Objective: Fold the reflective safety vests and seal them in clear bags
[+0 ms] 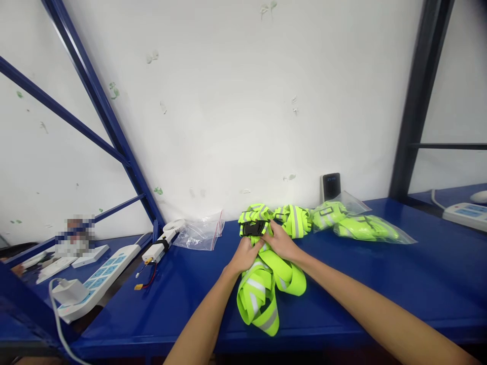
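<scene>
A neon-yellow reflective strap (255, 286) is held over the near part of the blue counter (182, 304), its loose loops draped toward the front edge. The webbing is pinched just below the black buckle (254, 228) by the nearly closed left hand (245, 255), and is gripped beside it by the curled right hand (282, 242) — whether the buckle itself is touched cannot quite be told. Behind, a folded bundle (297, 222) is seen near bagged bundles (367, 228).

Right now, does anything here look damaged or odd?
Yes: the white wall behind the blue table has scattered scuffed patches, some greenish, breaking its plain surface. The held neon straps look loosely looped, without visible damage.
</scene>
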A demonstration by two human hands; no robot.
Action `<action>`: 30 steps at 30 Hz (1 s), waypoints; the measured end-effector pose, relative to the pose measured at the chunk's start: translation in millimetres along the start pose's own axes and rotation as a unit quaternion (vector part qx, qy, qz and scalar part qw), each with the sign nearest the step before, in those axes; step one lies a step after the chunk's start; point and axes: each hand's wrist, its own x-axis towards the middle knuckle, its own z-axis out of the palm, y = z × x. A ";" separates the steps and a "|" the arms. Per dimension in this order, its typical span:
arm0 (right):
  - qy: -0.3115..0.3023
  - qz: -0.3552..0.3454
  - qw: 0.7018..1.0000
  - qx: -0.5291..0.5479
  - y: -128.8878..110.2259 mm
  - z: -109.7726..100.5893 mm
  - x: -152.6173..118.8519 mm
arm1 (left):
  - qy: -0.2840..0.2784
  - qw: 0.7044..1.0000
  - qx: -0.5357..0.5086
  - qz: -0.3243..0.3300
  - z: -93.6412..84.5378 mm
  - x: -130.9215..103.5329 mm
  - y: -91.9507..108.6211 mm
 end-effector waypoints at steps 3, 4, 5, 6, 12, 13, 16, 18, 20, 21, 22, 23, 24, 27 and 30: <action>0.001 -0.007 1.000 0.008 -1.9 0.2 -1.7 | 0.003 0.998 0.055 0.034 -0.5 3.3 -4.9; 0.017 -0.005 1.000 0.002 -2.7 0.7 -2.7 | 0.012 0.997 0.068 0.042 -0.5 4.7 -6.5; 0.035 0.001 0.999 -0.002 -3.6 1.3 -3.7 | 0.023 0.996 0.077 0.050 -0.5 6.1 -8.3; 0.048 0.010 0.999 0.000 -4.7 2.1 -4.7 | 0.036 0.994 0.084 0.055 -0.5 7.6 -10.2; -0.030 0.101 0.989 0.101 -10.3 5.8 -7.5 | 0.158 0.979 0.122 0.038 -5.0 10.6 -22.2; -0.040 0.109 0.988 0.104 -9.0 5.9 -7.4 | 0.164 0.977 0.133 0.034 -5.8 10.0 -23.6; -0.038 0.116 0.988 0.093 -0.8 5.7 -5.7 | 0.157 0.974 0.161 0.028 -5.8 7.7 -26.0; -0.026 0.100 0.991 0.086 4.7 5.5 -3.8 | 0.159 0.974 0.158 0.040 -4.3 6.9 -25.9; -0.009 0.070 0.995 0.068 6.9 5.0 -1.6 | 0.164 0.974 0.147 0.060 -2.6 6.4 -25.0; 0.001 0.058 0.997 0.053 6.6 4.3 -0.5 | 0.165 0.973 0.144 0.068 -1.9 6.2 -24.5; 0.011 0.049 0.998 0.034 5.5 3.4 0.6 | 0.162 0.973 0.145 0.073 -1.4 5.9 -24.1; 0.015 0.046 0.999 0.016 3.9 2.1 1.7 | 0.159 0.973 0.149 0.074 -1.1 5.5 -23.9; 0.011 0.047 0.999 0.005 2.1 0.5 2.5 | 0.156 0.973 0.155 0.075 -0.8 5.1 -23.8; -0.043 0.060 0.997 0.012 -2.0 -4.3 3.7 | 0.155 0.970 0.174 0.068 -0.4 4.2 -23.9; -0.077 0.067 0.994 0.039 -2.6 -7.0 3.1 | 0.167 0.970 0.169 0.050 -0.9 4.4 -21.8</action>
